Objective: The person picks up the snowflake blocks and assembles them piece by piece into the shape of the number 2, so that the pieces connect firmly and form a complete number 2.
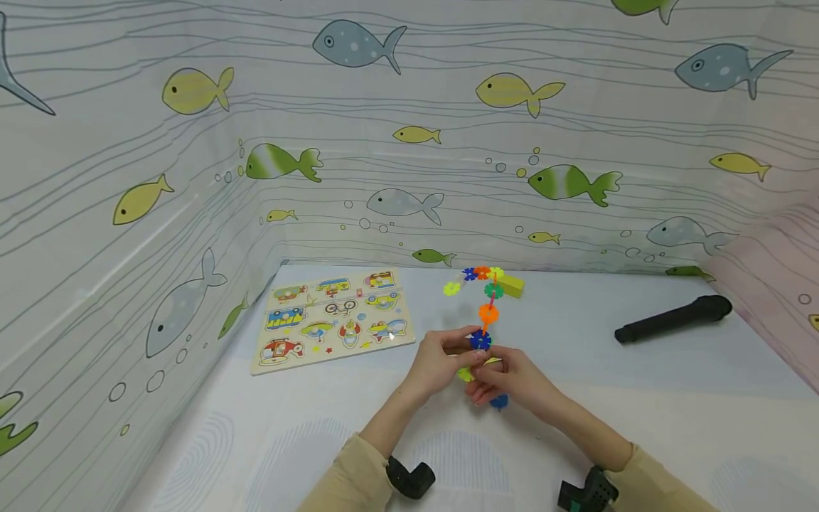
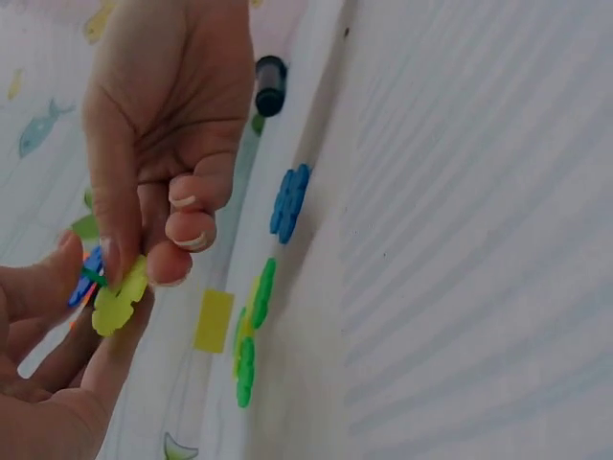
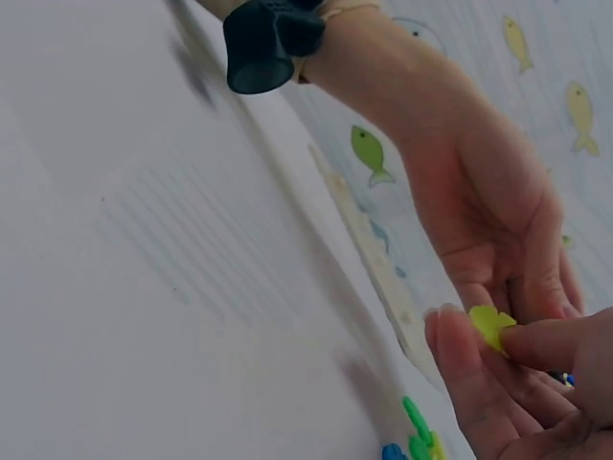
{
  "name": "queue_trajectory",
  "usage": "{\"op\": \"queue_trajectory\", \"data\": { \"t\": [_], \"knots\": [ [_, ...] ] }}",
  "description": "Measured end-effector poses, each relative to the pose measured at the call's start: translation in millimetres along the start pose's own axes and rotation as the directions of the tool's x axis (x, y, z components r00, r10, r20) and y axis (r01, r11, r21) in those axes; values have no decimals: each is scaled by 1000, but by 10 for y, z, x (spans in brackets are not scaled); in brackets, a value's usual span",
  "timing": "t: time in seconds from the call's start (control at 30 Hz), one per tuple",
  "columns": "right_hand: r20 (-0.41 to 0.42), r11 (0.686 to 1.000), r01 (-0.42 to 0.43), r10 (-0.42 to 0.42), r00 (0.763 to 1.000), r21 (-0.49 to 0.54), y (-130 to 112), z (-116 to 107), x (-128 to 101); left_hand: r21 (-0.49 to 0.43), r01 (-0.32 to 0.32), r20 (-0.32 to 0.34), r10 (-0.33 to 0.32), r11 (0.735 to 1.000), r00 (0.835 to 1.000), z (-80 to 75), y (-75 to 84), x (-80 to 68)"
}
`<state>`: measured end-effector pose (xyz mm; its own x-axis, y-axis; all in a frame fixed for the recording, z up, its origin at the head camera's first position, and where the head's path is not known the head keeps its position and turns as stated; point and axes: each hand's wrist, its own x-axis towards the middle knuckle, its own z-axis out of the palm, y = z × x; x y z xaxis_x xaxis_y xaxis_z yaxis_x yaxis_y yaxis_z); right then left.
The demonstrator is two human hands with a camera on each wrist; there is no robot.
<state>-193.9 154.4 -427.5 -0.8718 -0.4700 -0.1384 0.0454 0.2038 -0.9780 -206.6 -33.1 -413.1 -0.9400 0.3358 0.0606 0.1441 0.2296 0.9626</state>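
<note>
My left hand (image 1: 438, 363) pinches a blue notched plastic disc (image 1: 481, 340) at the near end of a chain of snowflake discs. The chain runs away from me through an orange disc (image 1: 489, 313) and a teal disc (image 1: 493, 291), then bends left to a yellow one (image 1: 451, 289). In the left wrist view, the thumb and fingers of my right hand (image 1: 515, 380) grip a yellow disc (image 2: 121, 297) right against the blue one. Fingers partly hide where the two meet. Below my hands lie a loose blue disc (image 2: 289, 203) and several green discs (image 2: 246, 372).
Behind the chain sits a yellow block (image 1: 512, 286). A wooden vehicle puzzle board (image 1: 333, 320) lies at the left, and a black microphone (image 1: 672, 320) at the right. Fish-patterned sheeting (image 1: 397, 171) rises around the table's back and sides.
</note>
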Motion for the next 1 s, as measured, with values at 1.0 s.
{"op": "queue_trajectory", "data": {
  "t": [1.0],
  "knots": [
    [-54, 991, 23, -16, 998, 131, 47, -19, 14, 50, -4, -25, 5, 999, 1000, 23, -11, 8]
  ]
}}
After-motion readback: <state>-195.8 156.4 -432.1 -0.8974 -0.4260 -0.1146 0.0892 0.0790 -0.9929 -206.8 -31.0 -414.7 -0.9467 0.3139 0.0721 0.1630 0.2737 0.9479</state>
